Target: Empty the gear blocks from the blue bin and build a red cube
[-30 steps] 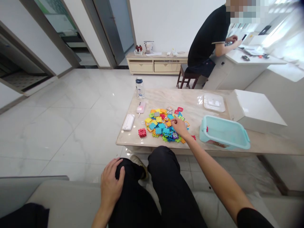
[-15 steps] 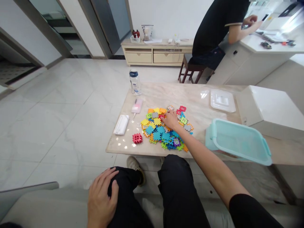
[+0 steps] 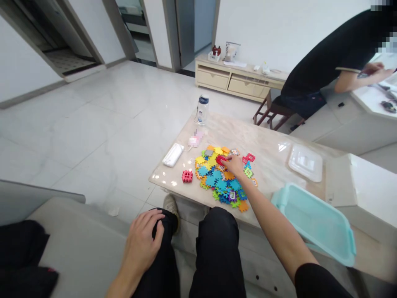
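A heap of flat plastic building tiles (image 3: 217,176) in blue, yellow, orange, green and red lies on the marble coffee table (image 3: 266,145). My right hand (image 3: 234,164) reaches over the heap, its fingers pinched on a red tile (image 3: 221,159) at the heap's far side. A small red cube made of tiles (image 3: 187,176) stands apart to the left of the heap. My left hand (image 3: 142,242) lies flat on my left knee with its fingers spread and holds nothing.
A light blue plastic bin (image 3: 314,223) sits at the table's right near edge, its clear lid (image 3: 305,162) farther back. A water bottle (image 3: 202,110), a pink device (image 3: 195,139) and a white case (image 3: 173,155) are at the table's left. Another person sits at a white desk, back right.
My right hand has moved from the heap's right side leftward and farther back, onto a red tile. The camera has swung left and tilted. The left hand stays on my knee.
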Tool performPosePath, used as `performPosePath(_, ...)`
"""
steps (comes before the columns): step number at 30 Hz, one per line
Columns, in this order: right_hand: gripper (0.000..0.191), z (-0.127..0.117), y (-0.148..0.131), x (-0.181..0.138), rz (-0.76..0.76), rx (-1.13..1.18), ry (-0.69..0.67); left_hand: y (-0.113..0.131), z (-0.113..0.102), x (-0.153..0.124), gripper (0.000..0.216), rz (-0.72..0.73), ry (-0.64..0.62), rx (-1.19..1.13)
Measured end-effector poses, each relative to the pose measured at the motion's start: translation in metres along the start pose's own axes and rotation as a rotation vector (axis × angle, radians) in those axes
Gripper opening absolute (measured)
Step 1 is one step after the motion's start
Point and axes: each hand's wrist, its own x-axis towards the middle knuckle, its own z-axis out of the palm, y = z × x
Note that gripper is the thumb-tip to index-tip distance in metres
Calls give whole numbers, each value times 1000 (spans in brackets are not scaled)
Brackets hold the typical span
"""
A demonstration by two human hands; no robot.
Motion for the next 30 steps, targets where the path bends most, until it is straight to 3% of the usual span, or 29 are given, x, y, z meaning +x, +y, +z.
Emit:
performPosePath(3,14,-17,0,-7,20,84,-36,15,4,-13,30,21,57,22)
performPosePath(6,11,-43,1,-20,95,196,28,23,4,-16,29,35,54,37)
performPosePath(9,16,-73,4,-46,138,497,70,23,-1,-13,27,14,31,46)
performPosePath(12,28,-94,4,-88,67,921,-69,23,-9,-12,27,38,-9,11)
performPosePath(15,33,-102,-8,-135,14,1088,-218,36,-17,-1,31,45,-82,-191)
performPosePath(19,31,-110,-56,-171,-91,1039,-370,83,-21,53,49,-149,-166,-726)
performPosePath(23,20,-112,-113,-157,-211,878,-407,120,-22,126,65,-272,-308,-1208)
performPosePath(26,23,-98,-142,-129,-297,790,-367,116,-20,168,59,-259,-332,-1278)
performPosePath(30,25,-66,-153,-95,-358,671,-185,88,-6,208,55,-263,-341,-1290)
